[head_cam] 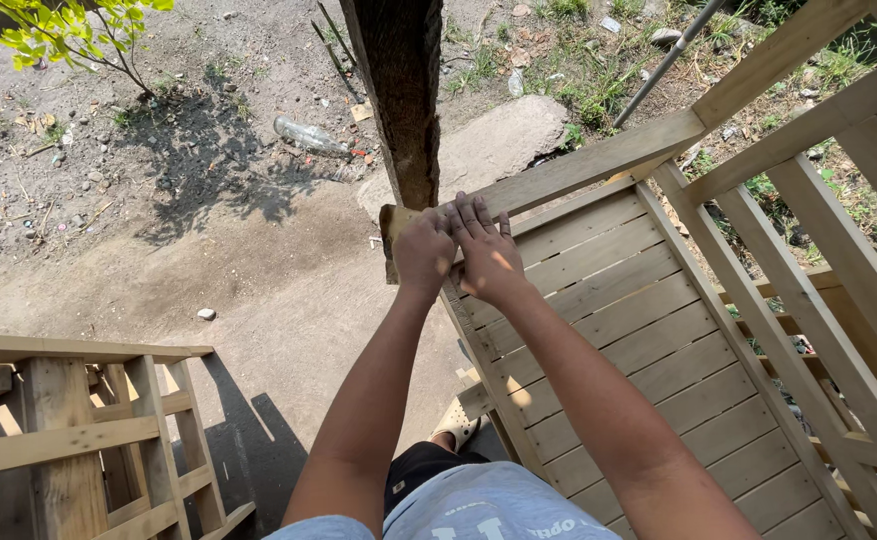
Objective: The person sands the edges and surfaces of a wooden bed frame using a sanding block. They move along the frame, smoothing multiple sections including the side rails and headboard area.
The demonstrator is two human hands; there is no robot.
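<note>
Left hand (423, 250) clenched on a sandpaper sheet (391, 222), right hand (483, 250) flat atop, pressing it onto the rail (598, 165).

Two hands are showing: one left hand (424, 252) and one right hand (485, 248), both lying at twelve o'clock. One dark post (398, 95) is standing above them. One plastic bottle (308, 136) is lying at eleven o'clock. One big flat stone (503, 140) is sitting at one o'clock. One sandal (455, 424) is peeking out at six o'clock.
</note>
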